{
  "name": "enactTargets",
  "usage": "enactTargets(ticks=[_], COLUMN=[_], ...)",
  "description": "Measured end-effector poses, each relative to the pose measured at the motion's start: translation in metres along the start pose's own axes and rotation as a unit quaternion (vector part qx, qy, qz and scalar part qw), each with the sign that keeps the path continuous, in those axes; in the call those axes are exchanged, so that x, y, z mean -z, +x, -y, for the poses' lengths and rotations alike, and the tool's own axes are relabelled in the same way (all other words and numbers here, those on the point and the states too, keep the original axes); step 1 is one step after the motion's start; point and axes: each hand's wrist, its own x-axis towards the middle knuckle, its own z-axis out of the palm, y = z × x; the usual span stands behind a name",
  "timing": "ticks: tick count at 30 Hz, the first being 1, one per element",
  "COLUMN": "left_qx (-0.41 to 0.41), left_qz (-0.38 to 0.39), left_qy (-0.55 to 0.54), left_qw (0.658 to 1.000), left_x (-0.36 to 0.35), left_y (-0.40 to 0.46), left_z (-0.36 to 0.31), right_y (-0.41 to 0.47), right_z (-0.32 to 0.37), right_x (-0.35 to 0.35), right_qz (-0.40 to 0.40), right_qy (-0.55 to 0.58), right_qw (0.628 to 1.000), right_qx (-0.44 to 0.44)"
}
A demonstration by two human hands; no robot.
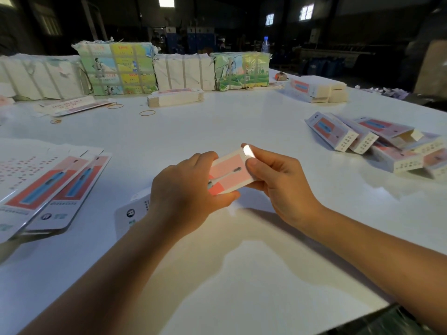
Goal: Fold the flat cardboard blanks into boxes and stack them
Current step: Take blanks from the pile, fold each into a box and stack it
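A long pink-and-white printed cardboard box blank (227, 172), showing a toothbrush picture on its upper face, is held just above the white table (217, 131), near the middle of its near half. The left hand (186, 189) grips the blank's middle part from above, fingers curled over the far long edge and the thumb pressed against the near edge, hiding most of the blank's length; the blank's white near end pokes out from under the wrist toward the near edge of the table. The right hand (275, 180) pinches the far end of the blank, the thumb lying on the end flap and the other fingers curled beneath it, so that the flap's glossy face catches the light. Whether the blank is already squared up into a tube cannot be told. Near the left edge of the table lies a spread pile of flat pink-and-blue printed blanks (50, 187). Toward the right edge lies a loose heap of folded boxes (377, 143), leaning on each other. Along the far edge stand strapped paper-wrapped bundles (116, 68), with a short stack of flat blanks (175, 97) and yellow rubber bands (147, 113) in front of them.
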Motion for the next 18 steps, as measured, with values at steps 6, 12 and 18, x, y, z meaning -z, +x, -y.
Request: enactTargets(ticks=[6, 12, 18], left_qx=[-0.012, -0.005, 0.005], left_qz=[-0.01, -0.009, -0.011], left_qy=[0.006, 0.017, 0.027], left_qw=[1.0, 1.0, 1.0], left_x=[0.001, 0.001, 0.001], left_y=[-0.001, -0.001, -0.001], left_z=[-0.001, -0.004, -0.005], right_y=[-0.001, -0.009, -0.016], right_z=[-0.002, 0.0, 0.0], right_x=[0.002, -0.002, -0.011], right_qz=[-0.006, -0.029, 0.042], right_qy=[-0.095, -0.263, -0.367], right_qw=[0.995, 0.963, 0.928], right_qx=[0.035, 0.058, 0.056])
